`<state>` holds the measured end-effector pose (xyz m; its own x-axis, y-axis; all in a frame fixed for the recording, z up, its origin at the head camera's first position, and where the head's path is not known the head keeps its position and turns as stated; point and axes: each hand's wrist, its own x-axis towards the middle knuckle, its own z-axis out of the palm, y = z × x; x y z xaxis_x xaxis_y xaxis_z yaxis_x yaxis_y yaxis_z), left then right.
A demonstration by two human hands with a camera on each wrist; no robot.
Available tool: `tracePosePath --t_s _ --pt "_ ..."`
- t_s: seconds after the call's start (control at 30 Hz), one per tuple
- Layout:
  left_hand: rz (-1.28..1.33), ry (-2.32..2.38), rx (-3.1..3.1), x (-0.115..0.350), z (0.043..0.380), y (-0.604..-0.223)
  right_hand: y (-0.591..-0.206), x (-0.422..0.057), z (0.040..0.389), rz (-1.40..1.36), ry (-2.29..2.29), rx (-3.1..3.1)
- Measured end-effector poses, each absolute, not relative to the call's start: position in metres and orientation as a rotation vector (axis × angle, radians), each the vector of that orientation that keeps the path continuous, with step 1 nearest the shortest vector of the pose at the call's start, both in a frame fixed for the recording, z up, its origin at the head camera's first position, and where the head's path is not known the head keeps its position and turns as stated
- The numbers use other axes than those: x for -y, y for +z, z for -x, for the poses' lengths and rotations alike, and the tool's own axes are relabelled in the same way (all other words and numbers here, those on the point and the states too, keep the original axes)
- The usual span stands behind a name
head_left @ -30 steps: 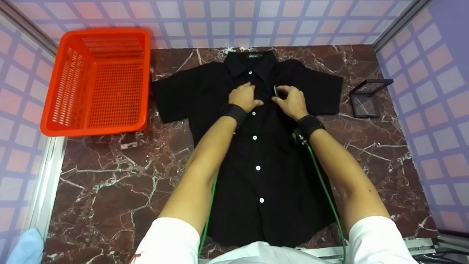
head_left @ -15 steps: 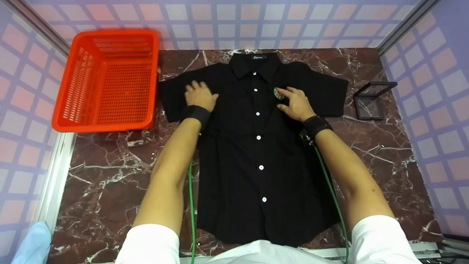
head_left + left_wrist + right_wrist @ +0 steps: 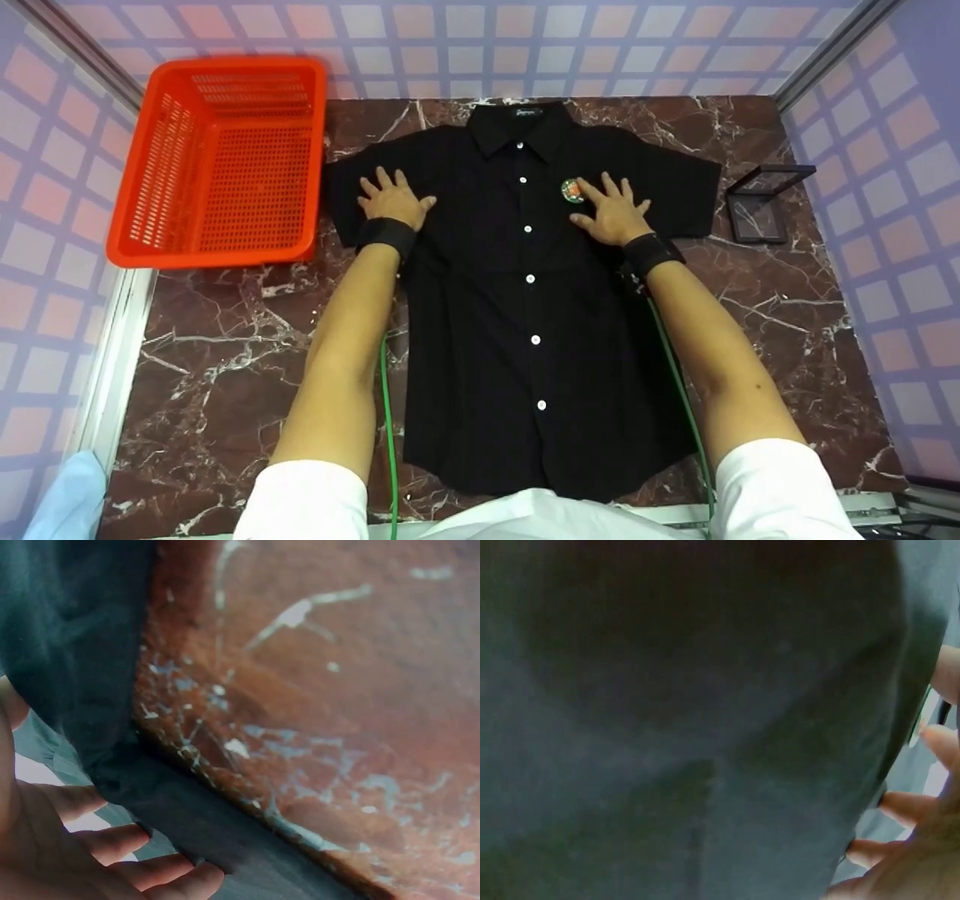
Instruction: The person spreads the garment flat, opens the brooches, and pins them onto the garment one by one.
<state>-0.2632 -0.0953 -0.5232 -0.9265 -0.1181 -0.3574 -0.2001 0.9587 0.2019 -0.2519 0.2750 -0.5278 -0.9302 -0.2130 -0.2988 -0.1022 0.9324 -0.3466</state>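
A black short-sleeved button-up shirt (image 3: 480, 330) lies front up and spread out, its collar at the far side and white buttons down the middle. On its chest, right of the button line, is a round badge (image 3: 569, 192) with a green patterned rim and an orange centre. My right hand (image 3: 615, 215) rests on the shirt with fingers spread, the index fingertip at the badge's edge. In the right wrist view, fingertips (image 3: 907, 804) touch the dark cloth. My left hand (image 3: 394, 202) rests with spread fingers near the left sleeve; the left wrist view shows fingers (image 3: 172, 870) against the cloth.
A red plastic basket (image 3: 120, 225) stands at the far left of the brown marbled table (image 3: 247, 390). Beyond the right sleeve, an open black-framed clear case (image 3: 757, 217) sits near the patterned side wall. Green cables (image 3: 388, 420) run from both wristbands.
My left hand has moved left from beside the buttons to the left sleeve area. My right hand has gone from pinching the badge to spread fingers, and the badge now lies face up on the chest.
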Motion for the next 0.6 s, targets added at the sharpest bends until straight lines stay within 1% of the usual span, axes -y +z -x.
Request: tracePosePath --t_s 0.37,0.6 --pt "0.21 0.333 -2.767 0.094 0.265 -0.531 -0.528 -0.275 0.254 0.154 -0.459 -2.737" --pt "0.188 0.322 -2.821 0.093 0.266 -0.524 -0.523 -0.262 0.257 0.132 -0.422 -2.808"
